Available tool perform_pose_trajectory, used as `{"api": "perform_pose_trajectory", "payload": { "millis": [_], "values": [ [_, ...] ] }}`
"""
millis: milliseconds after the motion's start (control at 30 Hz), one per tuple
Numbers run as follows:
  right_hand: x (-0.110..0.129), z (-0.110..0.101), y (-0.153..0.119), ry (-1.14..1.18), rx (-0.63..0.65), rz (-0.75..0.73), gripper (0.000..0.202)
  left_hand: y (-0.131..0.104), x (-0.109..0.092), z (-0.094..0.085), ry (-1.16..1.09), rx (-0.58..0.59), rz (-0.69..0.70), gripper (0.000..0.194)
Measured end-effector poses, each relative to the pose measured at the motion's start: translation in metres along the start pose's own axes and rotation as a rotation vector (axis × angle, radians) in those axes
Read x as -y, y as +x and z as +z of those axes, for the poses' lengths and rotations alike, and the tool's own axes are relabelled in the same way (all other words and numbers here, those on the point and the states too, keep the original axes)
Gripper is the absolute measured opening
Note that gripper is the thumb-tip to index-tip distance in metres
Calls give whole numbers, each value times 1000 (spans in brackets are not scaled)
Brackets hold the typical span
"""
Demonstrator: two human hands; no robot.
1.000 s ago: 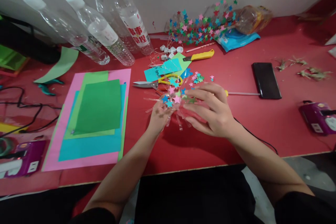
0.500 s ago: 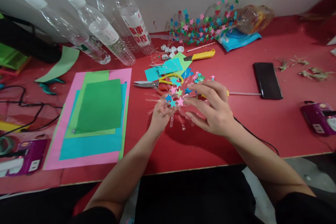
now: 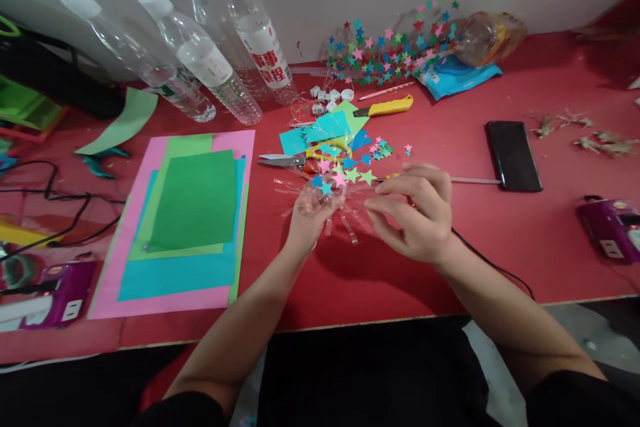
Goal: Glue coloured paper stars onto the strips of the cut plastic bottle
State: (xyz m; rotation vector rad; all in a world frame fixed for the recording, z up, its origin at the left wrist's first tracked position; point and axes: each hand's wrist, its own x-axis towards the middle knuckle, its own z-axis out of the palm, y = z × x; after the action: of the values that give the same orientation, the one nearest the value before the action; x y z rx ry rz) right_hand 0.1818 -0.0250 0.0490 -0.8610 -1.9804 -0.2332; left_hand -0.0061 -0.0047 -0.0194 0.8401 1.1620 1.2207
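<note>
My left hand (image 3: 310, 213) is closed around a clear plastic piece cut into strips (image 3: 350, 230), held low over the table. Its strips fan outward, and pink, blue and green paper stars (image 3: 340, 178) sit on it. To the right of the strips hovers my right hand (image 3: 417, 213), its fingers bent, with a small gap between thumb and forefinger. Nothing shows between those fingertips. Just behind the plastic piece lie yellow-handled scissors (image 3: 283, 160), partly covered by it. A small pile of tiny stars (image 3: 383, 148) lies beyond.
Stacked coloured paper (image 3: 195, 203) lies left, with plastic bottles (image 3: 205, 67) standing behind. A yellow utility knife (image 3: 390, 107), blue paper scraps (image 3: 327, 127) and a star-covered clear piece (image 3: 390, 57) are at the back. A phone (image 3: 514, 155) and purple power block (image 3: 610, 230) lie right.
My right hand has drawn back a little to the right, and its thumb and forefinger have come closer together. Two light green stars now show beside the pink one. My left hand keeps its hold.
</note>
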Motion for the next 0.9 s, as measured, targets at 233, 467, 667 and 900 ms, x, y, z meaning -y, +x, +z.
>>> {"api": "perform_pose_trajectory", "payload": {
  "millis": [233,467,667,900],
  "values": [
    [7,9,-2,-101,-25,-77,24,-2,-3,3,-12,9,11,45],
    [9,6,1,-132,-15,-54,9,-4,-1,-4,58,58,30,41],
    [2,4,-3,-221,-60,-120,14,-7,0,-3,41,82,0,46],
    [-1,7,-7,-287,-118,-154,15,-8,-1,1,48,150,-33,46]
  ]
}}
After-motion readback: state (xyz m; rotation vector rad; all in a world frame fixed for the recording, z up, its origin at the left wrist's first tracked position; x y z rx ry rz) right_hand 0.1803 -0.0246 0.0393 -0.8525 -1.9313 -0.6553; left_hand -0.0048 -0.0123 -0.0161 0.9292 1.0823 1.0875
